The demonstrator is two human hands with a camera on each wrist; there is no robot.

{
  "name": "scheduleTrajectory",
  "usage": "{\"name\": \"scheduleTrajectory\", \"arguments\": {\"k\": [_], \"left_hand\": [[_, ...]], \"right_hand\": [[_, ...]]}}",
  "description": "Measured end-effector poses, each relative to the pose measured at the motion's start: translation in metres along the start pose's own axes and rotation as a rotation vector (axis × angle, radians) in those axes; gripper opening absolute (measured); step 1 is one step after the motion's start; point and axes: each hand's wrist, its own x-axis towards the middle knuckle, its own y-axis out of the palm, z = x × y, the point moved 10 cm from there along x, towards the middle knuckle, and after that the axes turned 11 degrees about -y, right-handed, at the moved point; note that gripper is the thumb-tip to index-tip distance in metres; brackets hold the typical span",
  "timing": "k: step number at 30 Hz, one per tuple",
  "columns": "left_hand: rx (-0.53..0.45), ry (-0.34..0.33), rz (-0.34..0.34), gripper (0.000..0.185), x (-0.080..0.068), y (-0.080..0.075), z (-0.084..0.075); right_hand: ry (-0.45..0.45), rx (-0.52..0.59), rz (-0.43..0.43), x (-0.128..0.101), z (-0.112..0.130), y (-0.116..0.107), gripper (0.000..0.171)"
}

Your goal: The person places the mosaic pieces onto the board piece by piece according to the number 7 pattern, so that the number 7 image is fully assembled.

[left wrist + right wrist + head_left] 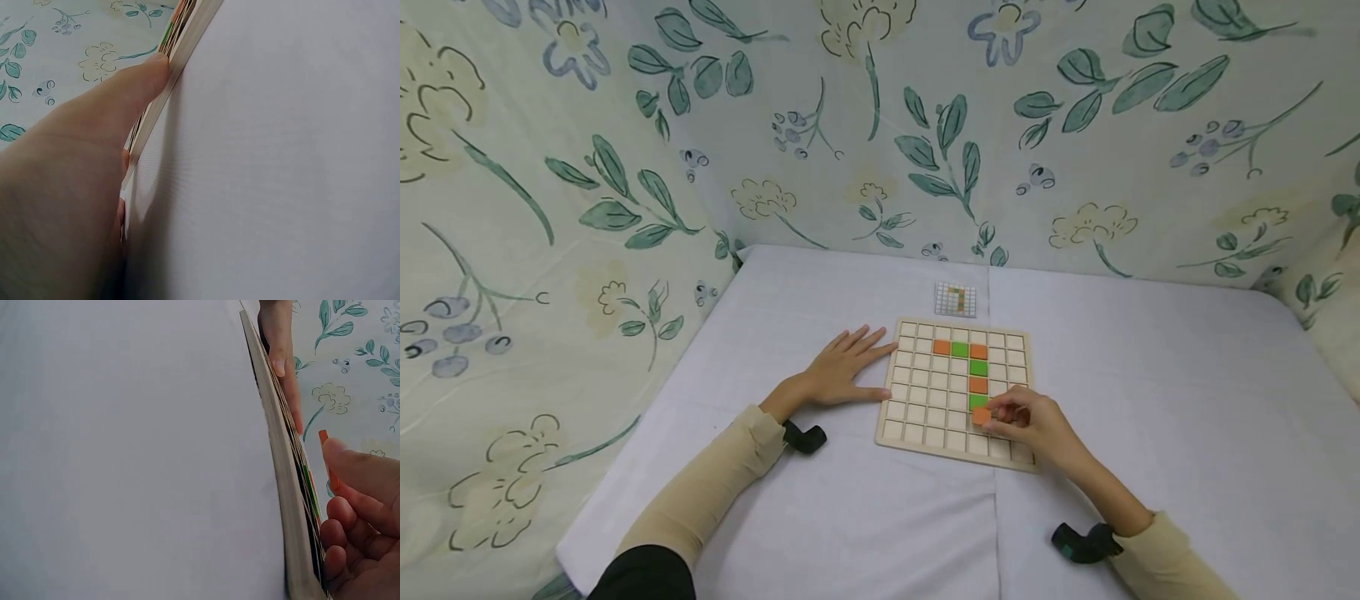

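A wooden grid board [925,448] lies on the white cloth, with orange and green square tiles forming a 7-like shape on it. My right hand [1037,423] pinches an orange tile [981,416] between thumb and finger, just below the lowest green tile [978,402]. In the right wrist view that orange tile [329,460] appears edge-on, raised over the board. My left hand [844,367] lies with fingers spread at the board's left edge; its thumb [153,69] touches that edge in the left wrist view.
Behind the board lies a small card [955,299] printed with a coloured grid pattern. The white cloth [1150,400] covers the table, and floral fabric [880,125] hangs behind and beside it. Dark wrist devices [1084,543] sit at both sleeves.
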Motion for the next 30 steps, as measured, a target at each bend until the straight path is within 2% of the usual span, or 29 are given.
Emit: {"name": "scheduleTrajectory", "arguments": {"k": [5,13,30], "left_hand": [[0.005,0.002,0.000,0.089,-0.0005,0.0003,-0.0013],[0.013,0.004,-0.008,0.090,-0.0003,0.0000,-0.0005],[-0.015,0.012,-0.016,0.089,-0.0017,-0.0030,-0.0027]], "right_hand": [[0.047,-0.027,0.017,-0.0011,-0.0055,0.0033,0.021],[0.014,-0.070,0.025,0.0008,-0.0025,0.0060,0.021],[0.008,-0.066,0.024,0.0019,-0.0031,0.0069,0.023]]}}
